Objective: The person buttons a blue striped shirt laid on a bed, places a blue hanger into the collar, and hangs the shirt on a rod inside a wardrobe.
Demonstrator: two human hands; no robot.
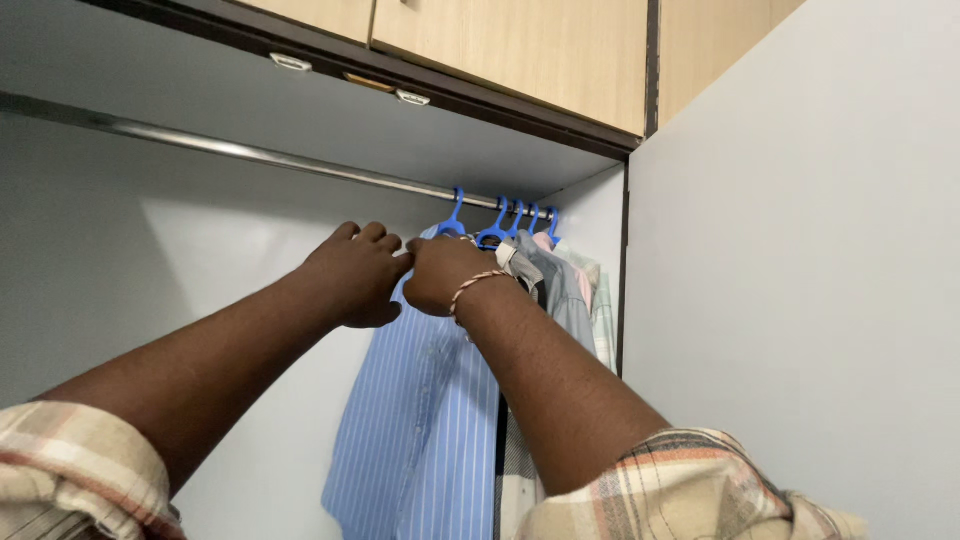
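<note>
A light blue striped shirt (430,420) hangs from a blue plastic hanger (455,212) on a metal closet rod (260,152). My left hand (355,275) is closed on the shirt's collar area at its left shoulder. My right hand (445,275), with a thread band on the wrist, grips the same collar area right beside it; the two hands touch. The collar itself is hidden behind my hands.
Several more shirts on blue hangers (520,215) are bunched at the rod's right end against the closet's side wall (595,215). A grey open door panel (800,280) stands on the right. Wooden cabinets (520,50) sit above.
</note>
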